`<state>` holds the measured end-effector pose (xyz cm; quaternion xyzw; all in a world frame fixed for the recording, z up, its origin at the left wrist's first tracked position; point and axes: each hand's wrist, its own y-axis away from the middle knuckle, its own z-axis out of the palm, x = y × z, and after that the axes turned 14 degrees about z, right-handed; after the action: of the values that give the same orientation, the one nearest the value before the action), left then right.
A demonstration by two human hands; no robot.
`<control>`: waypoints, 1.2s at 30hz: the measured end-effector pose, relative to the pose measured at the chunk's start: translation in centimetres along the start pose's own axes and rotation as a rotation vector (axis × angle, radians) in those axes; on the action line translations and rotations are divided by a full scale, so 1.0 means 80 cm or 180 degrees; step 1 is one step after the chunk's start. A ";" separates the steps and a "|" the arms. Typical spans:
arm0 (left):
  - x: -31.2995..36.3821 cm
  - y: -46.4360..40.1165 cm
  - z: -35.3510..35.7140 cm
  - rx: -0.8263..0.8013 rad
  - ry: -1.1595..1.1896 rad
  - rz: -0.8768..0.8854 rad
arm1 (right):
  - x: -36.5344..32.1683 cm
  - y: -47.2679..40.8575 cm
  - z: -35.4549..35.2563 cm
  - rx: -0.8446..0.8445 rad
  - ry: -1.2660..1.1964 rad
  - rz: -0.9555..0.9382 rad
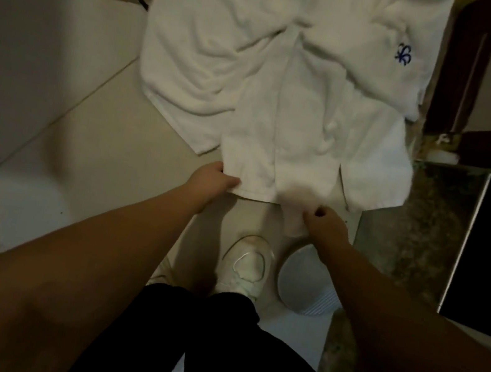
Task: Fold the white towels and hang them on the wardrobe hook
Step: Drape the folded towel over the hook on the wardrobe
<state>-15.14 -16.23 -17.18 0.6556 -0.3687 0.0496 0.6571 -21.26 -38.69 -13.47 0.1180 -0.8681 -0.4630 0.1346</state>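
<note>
Both hands pinch the near hem of the white towel (285, 101): L hand (214, 178) w/ thumb over the hem's left corner, R hand (325, 221) w/ fingers curled round a bunched bit at the right. Towel's big and rumpled, spread over the pale tile floor (107, 142) ahead of the person, reaching the dark wood furniture (461, 69) on the right, w/ a small blue logo (404, 54) near its far edge. White shoe (248, 263) sits below the hem, btwn the forearms.

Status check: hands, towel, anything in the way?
Left hand and right hand both grip white towel's near edge. Towel spread on floor, unfolded. White shoe just below it.
</note>
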 end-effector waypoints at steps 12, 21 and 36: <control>0.175 0.200 -0.129 0.0307 0.1659 0.0555 | -0.063 0.204 -0.142 -0.0219 -0.2024 -0.0328; 0.355 0.395 -0.235 0.0471 0.1928 0.1407 | -0.119 0.452 -0.292 -0.0693 -0.2066 -0.1017; 0.422 0.853 -0.350 0.1079 0.1039 0.2802 | -0.040 0.765 -0.387 -0.0446 -0.1400 -0.2433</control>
<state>-16.45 4.01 61.36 0.5191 -0.4895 0.4835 0.5071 -12.51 -28.32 53.85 0.3196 -0.7367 -0.5513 -0.2263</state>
